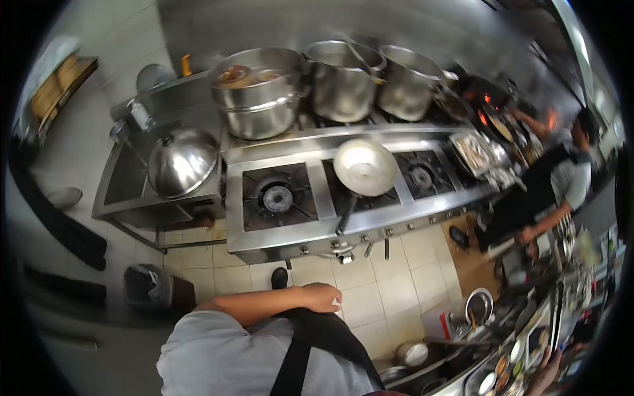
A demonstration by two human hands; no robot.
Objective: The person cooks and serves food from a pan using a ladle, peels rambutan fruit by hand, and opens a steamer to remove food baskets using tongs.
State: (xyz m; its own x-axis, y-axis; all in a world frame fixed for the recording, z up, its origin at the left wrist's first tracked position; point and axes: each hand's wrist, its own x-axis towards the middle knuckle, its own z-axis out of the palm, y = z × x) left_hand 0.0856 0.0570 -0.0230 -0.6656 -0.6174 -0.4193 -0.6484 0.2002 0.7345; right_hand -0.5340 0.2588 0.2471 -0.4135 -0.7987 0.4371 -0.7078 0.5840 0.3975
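Observation:
My left hand [321, 298] is closed in front of my apron, with a small bit of white at its fingers that is too small to name. It is on the floor side of the stove, apart from it. At the lower right edge, my right hand [545, 371] grips what looks like a pair of long tongs [557, 317], raised over the counter. Below the tongs are small containers of food [503, 364]. A light-coloured wok [365, 166] sits on the middle burner, its dark handle pointing towards me.
Large steel pots [343, 82] line the back of the stove [284, 245]. A domed lid [183, 162] rests at the left sink unit. A co-worker [561, 175] stands at the right near flames. A bin [158, 288] and a red-white box [442, 323] are on the floor.

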